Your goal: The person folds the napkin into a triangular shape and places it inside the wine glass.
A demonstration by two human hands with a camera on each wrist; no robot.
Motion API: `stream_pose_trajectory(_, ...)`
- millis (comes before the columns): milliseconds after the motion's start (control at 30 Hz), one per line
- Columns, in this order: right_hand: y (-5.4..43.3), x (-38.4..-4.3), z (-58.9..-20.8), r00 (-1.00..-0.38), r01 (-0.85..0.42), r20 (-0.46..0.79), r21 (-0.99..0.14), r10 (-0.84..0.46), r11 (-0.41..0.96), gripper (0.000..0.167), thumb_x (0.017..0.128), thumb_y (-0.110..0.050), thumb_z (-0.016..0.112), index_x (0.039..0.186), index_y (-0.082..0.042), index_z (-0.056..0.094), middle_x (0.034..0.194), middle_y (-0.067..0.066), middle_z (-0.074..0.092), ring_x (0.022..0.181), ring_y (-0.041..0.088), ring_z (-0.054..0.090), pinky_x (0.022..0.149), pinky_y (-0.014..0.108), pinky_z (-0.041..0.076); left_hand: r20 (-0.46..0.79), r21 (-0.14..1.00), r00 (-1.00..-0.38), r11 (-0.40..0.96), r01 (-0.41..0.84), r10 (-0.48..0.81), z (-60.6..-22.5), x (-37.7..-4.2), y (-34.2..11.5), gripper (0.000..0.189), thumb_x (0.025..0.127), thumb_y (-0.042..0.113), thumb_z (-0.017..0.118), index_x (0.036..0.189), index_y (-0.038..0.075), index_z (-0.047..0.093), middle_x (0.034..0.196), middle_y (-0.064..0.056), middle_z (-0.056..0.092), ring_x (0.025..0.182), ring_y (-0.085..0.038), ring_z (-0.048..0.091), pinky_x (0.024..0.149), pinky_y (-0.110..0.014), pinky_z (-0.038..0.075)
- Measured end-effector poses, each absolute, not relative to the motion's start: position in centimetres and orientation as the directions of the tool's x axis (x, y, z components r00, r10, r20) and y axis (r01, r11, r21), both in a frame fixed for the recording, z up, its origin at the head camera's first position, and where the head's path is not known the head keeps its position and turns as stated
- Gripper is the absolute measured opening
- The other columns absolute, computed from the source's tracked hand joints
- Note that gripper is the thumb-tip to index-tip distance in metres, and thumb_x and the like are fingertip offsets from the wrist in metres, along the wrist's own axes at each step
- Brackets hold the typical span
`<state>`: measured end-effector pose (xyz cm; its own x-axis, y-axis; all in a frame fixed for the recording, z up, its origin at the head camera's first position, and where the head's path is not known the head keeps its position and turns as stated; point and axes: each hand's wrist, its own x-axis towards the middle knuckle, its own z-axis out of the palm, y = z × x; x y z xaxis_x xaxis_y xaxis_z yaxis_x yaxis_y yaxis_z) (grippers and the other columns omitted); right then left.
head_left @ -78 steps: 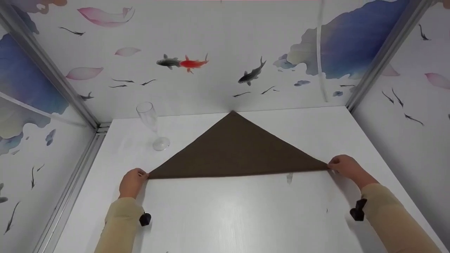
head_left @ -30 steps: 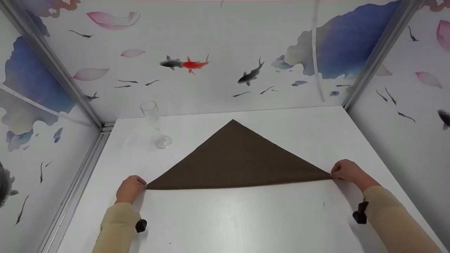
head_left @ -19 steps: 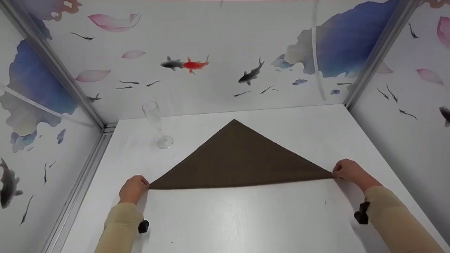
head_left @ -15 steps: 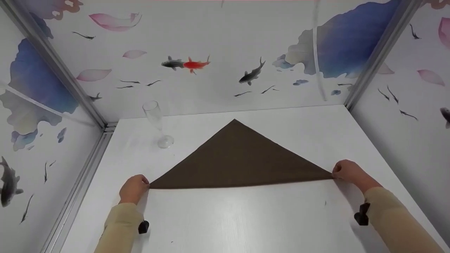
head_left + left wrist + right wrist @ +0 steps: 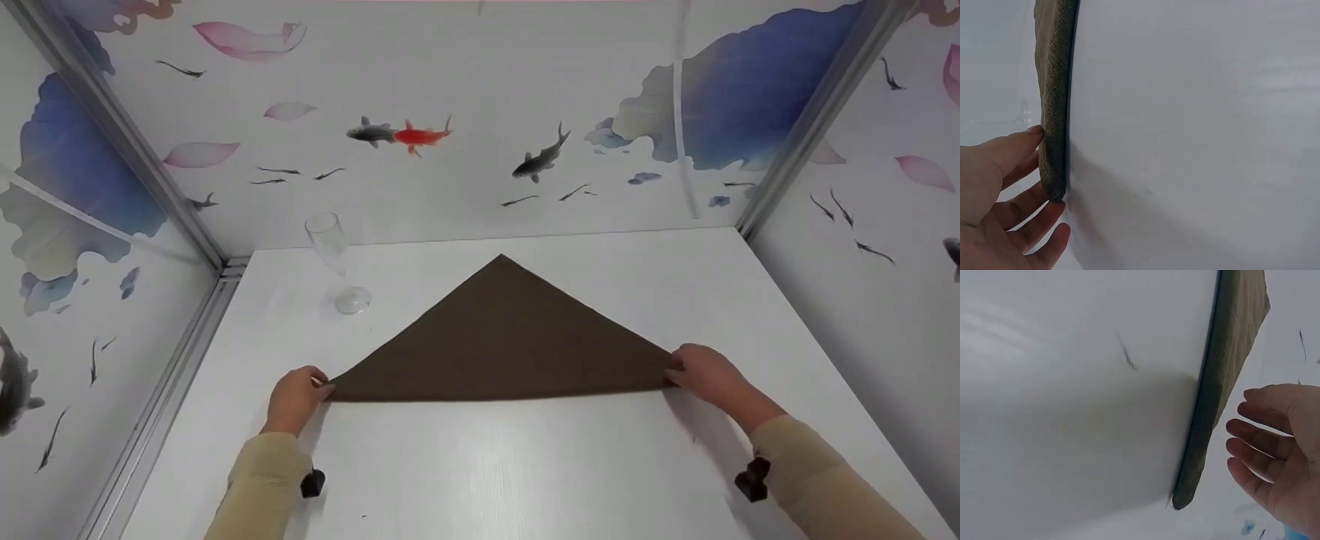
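Observation:
A brown cloth napkin [image 5: 499,337], folded into a triangle, lies on the white table [image 5: 480,465] with its point towards the back wall and its long fold towards me. At its left corner my left hand [image 5: 295,397] holds the cloth; in the left wrist view the thumb [image 5: 1022,145] rests on the edge and some fingers pass behind it. My right hand [image 5: 709,379] is at the right corner. The right wrist view shows that hand's fingers loosely bent and a little apart from the cloth edge [image 5: 1207,416].
Behind the napkin's left slope stands a clear stemmed glass [image 5: 352,300], upright. The back wall [image 5: 465,67] and both side walls, painted with fish and petals, enclose the table. A small black device [image 5: 754,480] sits at each wrist.
Earlier the napkin slid towards me, away from the back wall. Since half a second ago my right hand has left its pinch at the corner and shifted left; my left hand has moved slightly right.

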<state>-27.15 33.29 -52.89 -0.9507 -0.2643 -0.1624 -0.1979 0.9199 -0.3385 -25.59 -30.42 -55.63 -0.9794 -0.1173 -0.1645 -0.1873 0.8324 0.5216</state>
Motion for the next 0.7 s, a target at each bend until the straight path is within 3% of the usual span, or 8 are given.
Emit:
stream_pose_trajectory(200, 31.1, -26.2, -53.6, -0.939, -0.156, -0.247, -0.315, -0.24, 0.936, 0.021, 0.094, -0.019, 0.062, 0.081, -0.003, 0.066, 0.073, 0.004, 0.059, 0.067, 0.021, 0.054, 0.063, 0.041, 0.046, -0.173, 0.496, -0.98, 0.852, -0.169, -0.094, -55.4, -25.7, -29.9, 0.018, 0.09, 0.011, 0.069, 0.1, -0.003, 0.066, 0.092, -0.014, 0.067, 0.085, -0.029, 0.062, 0.077, -0.045, 0.048)
stream_pose_trajectory(300, 30.4, -25.8, -53.9, -0.942, -0.143, -0.259, -0.27, -0.215, 0.952, 0.025, 0.095, -0.022, 0.06, 0.078, -0.004, 0.061, 0.071, 0.004, 0.056, 0.066, 0.02, 0.051, 0.063, 0.041, 0.046, -0.175, 0.478, -0.982, 0.865, -0.152, -0.076, -55.3, -25.6, -29.7, 0.017, 0.09, 0.009, 0.068, 0.101, -0.004, 0.066, 0.093, -0.014, 0.067, 0.087, -0.03, 0.062, 0.079, -0.046, 0.048)
stream_pose_trajectory(533, 29.8, -25.2, -54.5, -0.931, -0.259, -0.225, -0.144, -0.287, 0.955, 0.032, 0.093, -0.021, 0.061, 0.066, -0.006, 0.056, 0.064, 0.004, 0.051, 0.06, 0.018, 0.047, 0.059, 0.038, 0.048, -0.181, 0.455, -0.981, 0.878, -0.149, -0.072, -55.2, -25.2, -29.4, 0.015, 0.089, 0.006, 0.068, 0.1, -0.003, 0.065, 0.09, -0.012, 0.066, 0.085, -0.028, 0.061, 0.078, -0.046, 0.048)
stream_pose_trajectory(700, 30.2, -25.8, -54.8, -0.94, -0.21, -0.241, -0.151, -0.242, 0.966, 0.031, 0.094, -0.023, 0.059, 0.076, 0.003, 0.063, 0.073, 0.012, 0.06, 0.069, 0.028, 0.059, 0.068, 0.046, 0.05, -0.191, 0.45, -0.98, 0.883, -0.13, -0.047, -55.2, -24.9, -28.9, 0.013, 0.087, 0.006, 0.069, 0.098, -0.001, 0.066, 0.088, -0.009, 0.065, 0.084, -0.027, 0.06, 0.078, -0.046, 0.048)
